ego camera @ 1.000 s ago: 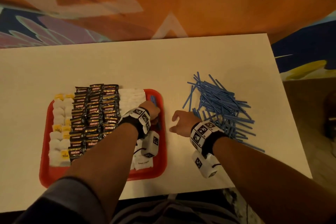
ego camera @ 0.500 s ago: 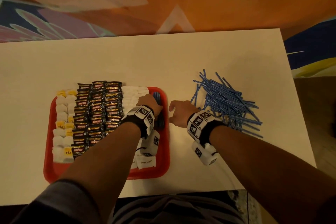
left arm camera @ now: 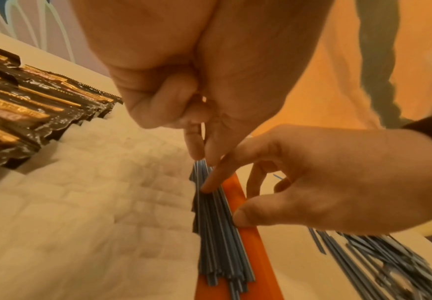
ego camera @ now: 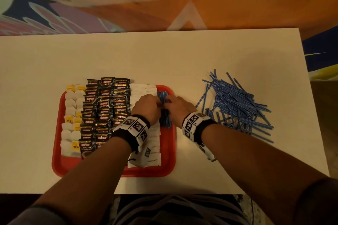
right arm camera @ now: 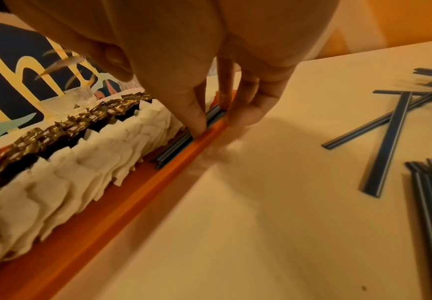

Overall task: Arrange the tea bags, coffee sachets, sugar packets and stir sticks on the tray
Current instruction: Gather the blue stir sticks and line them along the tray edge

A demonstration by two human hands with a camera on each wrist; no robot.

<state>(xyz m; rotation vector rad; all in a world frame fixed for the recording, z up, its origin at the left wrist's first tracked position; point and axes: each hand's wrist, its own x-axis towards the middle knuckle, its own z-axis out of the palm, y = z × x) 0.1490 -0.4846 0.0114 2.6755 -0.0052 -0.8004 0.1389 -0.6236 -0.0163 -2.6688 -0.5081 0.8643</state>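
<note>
We note bare table (ego camera: 146,56) across the frame's upper half; the loose stick pile (ego camera: 236,104) blocks the right, the packed tray (ego camera: 113,171) the centre-left.

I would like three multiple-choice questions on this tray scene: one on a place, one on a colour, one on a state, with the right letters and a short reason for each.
1. Where does the loose pile of stir sticks lie?
A. on the table right of the tray
B. on the coffee sachets
C. on the floor

2. What colour is the tray?
A. green
B. red
C. white

3. What are the hands doing?
A. resting flat on the table
B. holding a cup
C. touching the bundle of sticks at the tray's right edge

Answers: 1 A, the pile rests on the table; 2 B, its rim is red; 3 C, left hand and right hand meet over that bundle.
</note>
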